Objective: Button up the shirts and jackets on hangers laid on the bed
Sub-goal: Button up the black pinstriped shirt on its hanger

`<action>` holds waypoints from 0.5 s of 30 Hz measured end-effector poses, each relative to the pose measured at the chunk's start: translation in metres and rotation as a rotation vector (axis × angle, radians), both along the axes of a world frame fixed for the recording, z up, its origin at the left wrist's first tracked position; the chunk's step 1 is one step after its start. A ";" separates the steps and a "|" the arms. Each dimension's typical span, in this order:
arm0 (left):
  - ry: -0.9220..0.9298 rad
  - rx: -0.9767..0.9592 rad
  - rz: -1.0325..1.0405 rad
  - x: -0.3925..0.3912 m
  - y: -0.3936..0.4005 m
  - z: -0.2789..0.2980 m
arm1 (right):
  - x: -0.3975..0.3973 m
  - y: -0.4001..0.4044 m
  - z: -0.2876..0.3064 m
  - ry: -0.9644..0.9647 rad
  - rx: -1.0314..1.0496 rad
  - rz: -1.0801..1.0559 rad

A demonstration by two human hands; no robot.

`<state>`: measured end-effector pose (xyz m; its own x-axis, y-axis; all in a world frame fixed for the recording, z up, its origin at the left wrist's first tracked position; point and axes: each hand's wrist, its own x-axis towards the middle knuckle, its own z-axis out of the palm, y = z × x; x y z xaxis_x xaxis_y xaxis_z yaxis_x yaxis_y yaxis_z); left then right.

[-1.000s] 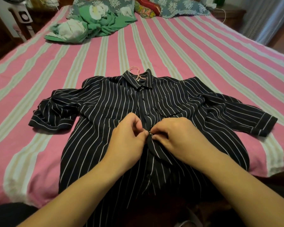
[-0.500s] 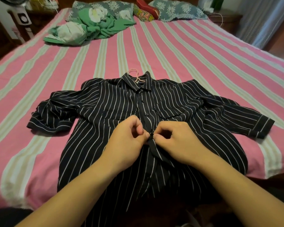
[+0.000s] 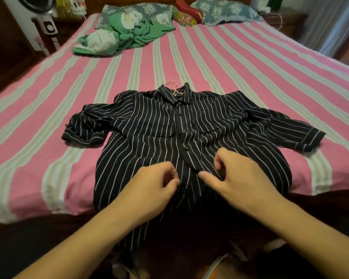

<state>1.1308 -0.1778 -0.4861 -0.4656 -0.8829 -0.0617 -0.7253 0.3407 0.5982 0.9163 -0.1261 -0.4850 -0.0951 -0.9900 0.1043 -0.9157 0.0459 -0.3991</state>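
The left hand is seen with fingers curled at the placket of the striped shirt, whether pinching cloth cannot be told. Just beside it, a fold is pinched by the right hand. The shirt is spread on the bed beneath and beyond both hands.

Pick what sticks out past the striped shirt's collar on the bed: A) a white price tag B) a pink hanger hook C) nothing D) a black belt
B: a pink hanger hook shows just beyond the collar of the striped shirt, lying on the bed.
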 end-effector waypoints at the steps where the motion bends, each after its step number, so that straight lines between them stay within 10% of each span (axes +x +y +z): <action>1: -0.055 -0.057 0.006 -0.001 0.014 -0.010 | 0.005 0.010 -0.009 0.115 0.014 -0.002; 6: -0.110 -0.387 0.122 -0.020 0.048 -0.052 | 0.016 0.016 -0.046 0.155 -0.148 -0.085; 15: 0.002 -0.132 0.153 -0.023 0.033 -0.028 | -0.028 -0.002 -0.007 -0.807 0.028 -0.374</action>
